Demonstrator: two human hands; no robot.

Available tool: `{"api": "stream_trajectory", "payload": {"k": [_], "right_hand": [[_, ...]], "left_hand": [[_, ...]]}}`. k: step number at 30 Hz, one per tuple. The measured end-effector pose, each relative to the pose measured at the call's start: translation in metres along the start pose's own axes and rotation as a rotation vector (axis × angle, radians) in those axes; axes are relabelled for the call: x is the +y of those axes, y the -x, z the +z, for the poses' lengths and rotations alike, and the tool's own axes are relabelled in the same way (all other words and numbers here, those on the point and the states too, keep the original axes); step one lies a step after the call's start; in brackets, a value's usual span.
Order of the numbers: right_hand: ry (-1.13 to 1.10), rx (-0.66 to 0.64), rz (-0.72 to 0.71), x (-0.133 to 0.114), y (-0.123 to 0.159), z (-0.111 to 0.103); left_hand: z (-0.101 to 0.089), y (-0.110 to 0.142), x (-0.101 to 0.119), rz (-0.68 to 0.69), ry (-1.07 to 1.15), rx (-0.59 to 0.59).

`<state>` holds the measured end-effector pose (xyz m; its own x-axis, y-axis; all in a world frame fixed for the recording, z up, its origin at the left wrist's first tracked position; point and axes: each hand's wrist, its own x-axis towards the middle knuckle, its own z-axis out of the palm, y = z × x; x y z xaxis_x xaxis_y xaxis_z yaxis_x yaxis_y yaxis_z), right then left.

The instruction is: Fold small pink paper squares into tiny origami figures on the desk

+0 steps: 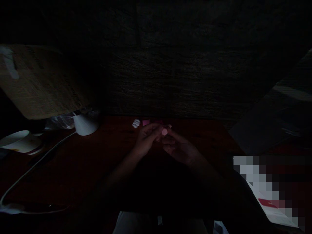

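Holds small pink piece [164,131] in a narrow pinch between left hand [146,138] and right hand [181,149], above reddish table [207,133], near white lump [136,123] and pink block [146,122]. Seems mid-handling; probably calls for light, steady pressure next.

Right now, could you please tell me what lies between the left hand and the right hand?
In the head view, a small pink piece shows between the left hand and the right hand; it is too dark to tell which grips it.
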<state>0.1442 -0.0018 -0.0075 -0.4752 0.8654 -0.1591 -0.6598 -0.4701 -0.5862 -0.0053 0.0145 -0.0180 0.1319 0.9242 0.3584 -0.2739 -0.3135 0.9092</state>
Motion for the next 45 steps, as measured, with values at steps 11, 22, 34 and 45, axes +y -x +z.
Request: {"api": "stream_trajectory", "payload": {"k": [11, 22, 34, 45], "right_hand": [[0.067, -0.017, -0.032, -0.002, 0.001, 0.0], [-0.018, 0.043, -0.002, 0.001, -0.001, -0.001], [0.099, -0.011, -0.065, -0.005, 0.004, 0.004], [0.182, -0.034, -0.074, -0.003, 0.003, 0.0]], "left_hand": [[0.003, 0.001, -0.001, -0.025, 0.104, -0.058], [0.0, 0.0, 0.005, 0.065, -0.015, -0.096], [0.001, 0.001, 0.007, 0.094, -0.025, -0.037], [0.003, -0.001, 0.007, 0.037, -0.053, -0.075]]}}
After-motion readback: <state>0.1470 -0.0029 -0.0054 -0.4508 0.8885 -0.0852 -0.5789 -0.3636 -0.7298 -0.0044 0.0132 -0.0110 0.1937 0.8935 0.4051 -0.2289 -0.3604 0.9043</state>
